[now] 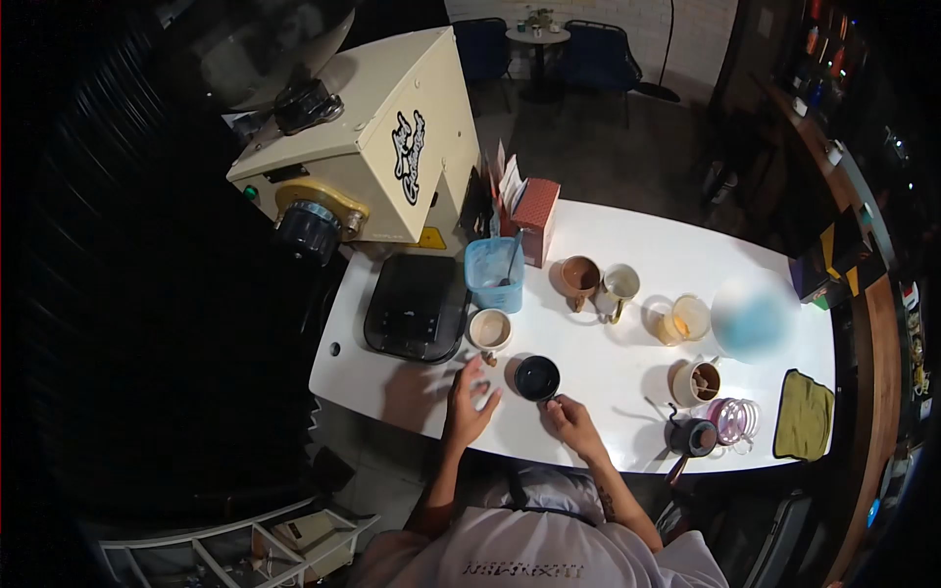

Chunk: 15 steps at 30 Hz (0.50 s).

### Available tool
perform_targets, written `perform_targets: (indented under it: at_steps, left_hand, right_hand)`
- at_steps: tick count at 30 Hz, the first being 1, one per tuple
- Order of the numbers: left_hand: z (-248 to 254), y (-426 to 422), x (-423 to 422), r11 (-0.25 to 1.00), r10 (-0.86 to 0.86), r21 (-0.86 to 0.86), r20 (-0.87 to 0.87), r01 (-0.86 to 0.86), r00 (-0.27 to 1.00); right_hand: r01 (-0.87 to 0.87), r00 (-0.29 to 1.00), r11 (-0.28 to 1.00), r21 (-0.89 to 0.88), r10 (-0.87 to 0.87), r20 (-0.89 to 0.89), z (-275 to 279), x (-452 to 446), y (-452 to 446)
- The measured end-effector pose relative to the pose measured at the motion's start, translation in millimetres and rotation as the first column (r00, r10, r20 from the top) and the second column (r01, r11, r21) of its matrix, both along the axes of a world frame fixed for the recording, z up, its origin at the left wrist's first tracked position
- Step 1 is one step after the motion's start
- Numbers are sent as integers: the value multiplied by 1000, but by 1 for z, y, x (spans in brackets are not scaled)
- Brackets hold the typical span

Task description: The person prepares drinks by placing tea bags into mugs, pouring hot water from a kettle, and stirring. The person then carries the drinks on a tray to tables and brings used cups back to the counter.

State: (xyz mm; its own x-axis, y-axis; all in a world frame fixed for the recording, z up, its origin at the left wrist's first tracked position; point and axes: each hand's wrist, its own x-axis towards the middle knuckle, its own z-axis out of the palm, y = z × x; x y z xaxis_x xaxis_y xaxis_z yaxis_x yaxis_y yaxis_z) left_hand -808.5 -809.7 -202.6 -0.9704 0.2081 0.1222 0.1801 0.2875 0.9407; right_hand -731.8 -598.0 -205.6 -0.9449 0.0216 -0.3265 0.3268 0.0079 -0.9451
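My right hand (574, 425) is closed on the handle of a black cup (537, 378), which stands upright over the white table. To its left, my left hand (470, 404) is open, thumb and fingers apart. Its fingertips are close to the handle of a pale cup (490, 331); whether they touch it I cannot tell. Behind that cup stands a blue plastic container (494, 274) with a spoon-like utensil in it. A flat black device that looks like a scale (418, 309) lies to the left.
A cream machine (392, 137) rises at back left, beside a red box (537, 218). Farther right on the table (627, 431) are a brown mug (578, 278), a pale mug (619, 284), a glass cup (686, 321), another mug (696, 382), a small black kettle (694, 438) and a green cloth (804, 416).
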Motion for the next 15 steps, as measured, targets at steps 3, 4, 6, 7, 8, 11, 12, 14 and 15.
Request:
perform_targets:
  at_steps: [3, 4, 6, 7, 8, 11, 12, 14, 15]
  left_hand:
    - [-1, 1, -23, 998, 58, -9, -106, -59, 993]
    - [1, 2, -32, 998, 51, -27, -88, -54, 995]
    - [4, 4, -43, 999, 17, -29, -64, -19, 998]
    - [3, 6, -48, 1000, -2, -29, -64, 0, 998]
    - [0, 7, -52, 999, 3, -36, -83, -6, 997]
    - [0, 11, -59, 1000, -9, -21, -101, 6, 995]
    - [1, 12, -61, 1000, -6, 7, -101, 7, 995]
    - [-5, 11, -66, 1000, -23, -11, -127, 21, 992]
    - [-5, 12, -69, 999, -22, -28, -150, 18, 988]
  right_hand:
    - [56, 995, 996, 66, -50, -86, -5, -9, -5]
    - [65, 995, 995, 70, -59, -82, 0, -9, -5]
    - [97, 993, 987, 129, -87, -85, 11, -14, -8]
    - [116, 991, 985, 128, -105, -85, 10, -16, -9]
    - [120, 990, 983, 137, -108, -90, 9, -17, -11]
    - [137, 987, 979, 150, -121, -109, 4, -20, -14]
    - [132, 986, 978, 160, -112, -126, 3, -21, -15]
    - [147, 981, 977, 156, -124, -147, -6, -24, -18]
    - [145, 979, 977, 154, -119, -166, -4, -26, -19]
